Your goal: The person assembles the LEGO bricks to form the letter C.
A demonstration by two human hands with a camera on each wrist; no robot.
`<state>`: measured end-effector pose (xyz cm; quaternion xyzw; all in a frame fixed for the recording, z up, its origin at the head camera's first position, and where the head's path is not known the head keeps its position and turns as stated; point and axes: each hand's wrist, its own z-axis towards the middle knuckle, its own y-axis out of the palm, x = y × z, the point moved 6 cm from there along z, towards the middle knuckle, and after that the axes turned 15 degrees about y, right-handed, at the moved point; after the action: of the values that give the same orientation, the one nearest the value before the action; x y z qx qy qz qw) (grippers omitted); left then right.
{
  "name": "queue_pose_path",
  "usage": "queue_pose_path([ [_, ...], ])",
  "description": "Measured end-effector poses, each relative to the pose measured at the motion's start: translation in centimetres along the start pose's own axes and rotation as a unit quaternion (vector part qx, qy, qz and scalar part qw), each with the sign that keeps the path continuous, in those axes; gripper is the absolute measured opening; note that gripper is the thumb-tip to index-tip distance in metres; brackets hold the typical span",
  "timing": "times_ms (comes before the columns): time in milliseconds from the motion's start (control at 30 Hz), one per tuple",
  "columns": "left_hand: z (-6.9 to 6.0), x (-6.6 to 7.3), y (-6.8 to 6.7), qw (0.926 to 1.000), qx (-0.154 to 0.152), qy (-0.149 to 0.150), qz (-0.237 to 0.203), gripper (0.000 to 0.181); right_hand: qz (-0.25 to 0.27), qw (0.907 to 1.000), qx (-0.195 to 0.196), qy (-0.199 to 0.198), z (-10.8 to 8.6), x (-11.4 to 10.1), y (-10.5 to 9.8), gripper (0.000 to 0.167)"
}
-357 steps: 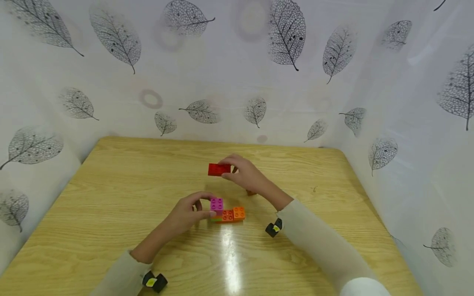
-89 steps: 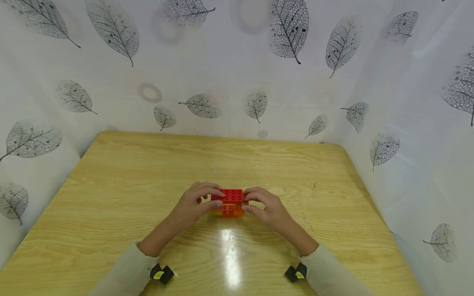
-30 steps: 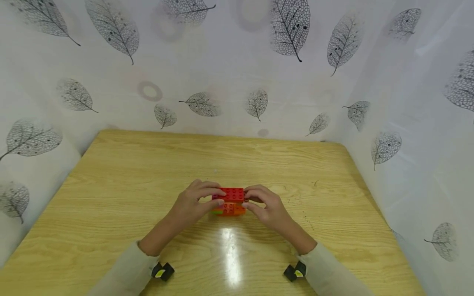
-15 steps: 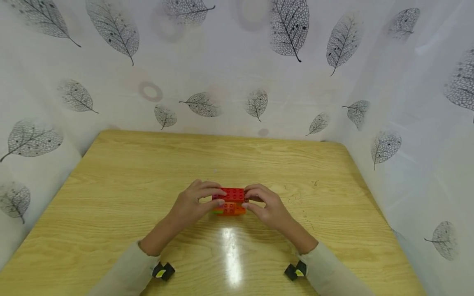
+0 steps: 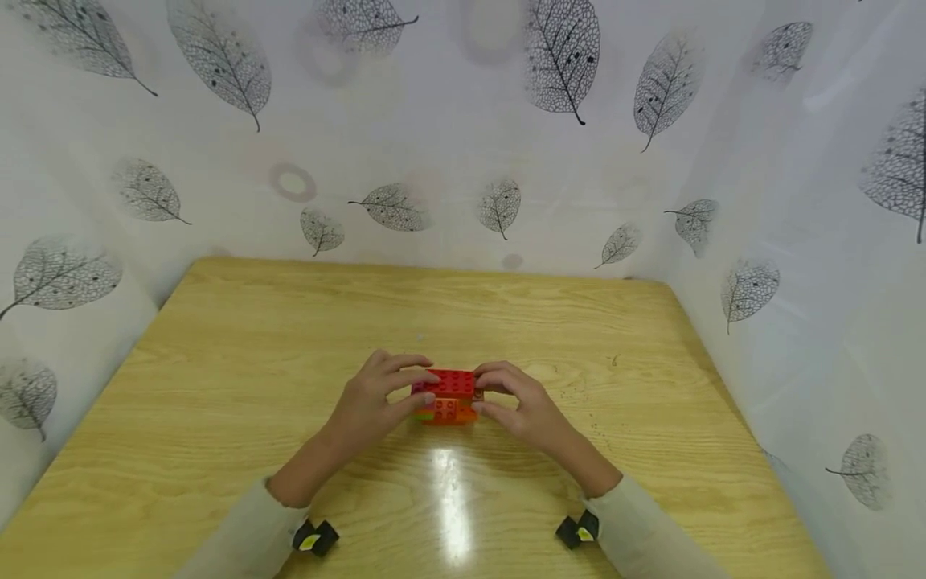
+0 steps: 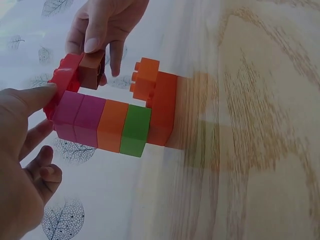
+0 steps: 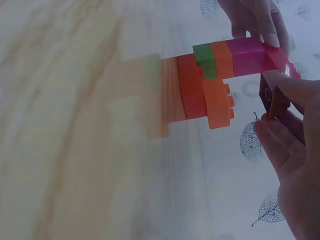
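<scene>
A bright red toy building brick [image 5: 456, 383] bridges out from the top of a stack with a magenta brick [image 6: 89, 120], an orange brick [image 6: 112, 126] and a green brick [image 6: 135, 130]. My left hand [image 5: 372, 398] grips the red brick at its stack end, thumb at the front and a finger on top. With thumb and fingers, my right hand [image 5: 524, 402] pinches a brown brick [image 7: 274, 92] against the underside of the red brick's other end. Under the stack lies an orange-red base brick [image 7: 190, 87]. A separate orange brick [image 7: 217, 102] sits on that base, below the brown one and apart from it.
The wooden table [image 5: 289, 314] reflects light in front of the bricks. Behind and beside it hangs a pale leaf-patterned curtain [image 5: 448, 121]. A black device [image 5: 316, 539] is worn at the left wrist and another black device [image 5: 579, 531] at the right.
Earlier the right hand held the red brick away from the stack; it now lies on top, and the right hand holds the brown brick. Over the last second the hands have hardly moved.
</scene>
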<state>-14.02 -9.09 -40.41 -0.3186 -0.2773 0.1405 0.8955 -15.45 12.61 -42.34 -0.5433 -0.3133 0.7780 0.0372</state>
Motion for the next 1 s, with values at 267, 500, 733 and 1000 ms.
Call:
queue_pose_path([
  [267, -0.7, -0.8, -0.6, 0.9970, -0.006, -0.045, -0.063, 0.036, -0.005, 0.9998, -0.014, -0.016, 0.0, -0.5, 0.0, 0.029],
  [500, -1.9, -2.1, -1.1, 0.9904, 0.009, -0.081, -0.111, 0.032, 0.013, 0.9993, -0.021, -0.030, 0.0, 0.0, -0.2, 0.029],
  [733, -2.8, -2.8, -0.6, 0.9849, 0.004, -0.104, -0.138, 0.028, 0.008, 0.9983, -0.023, -0.052, -0.1, 0.4, -0.2, 0.027],
  [1000, -2.9, -3.0, 0.1, 0.9845, -0.003, -0.085, -0.153, 0.029, 0.006, 0.9981, -0.023, -0.057, 0.0, 0.3, -0.3, 0.027],
])
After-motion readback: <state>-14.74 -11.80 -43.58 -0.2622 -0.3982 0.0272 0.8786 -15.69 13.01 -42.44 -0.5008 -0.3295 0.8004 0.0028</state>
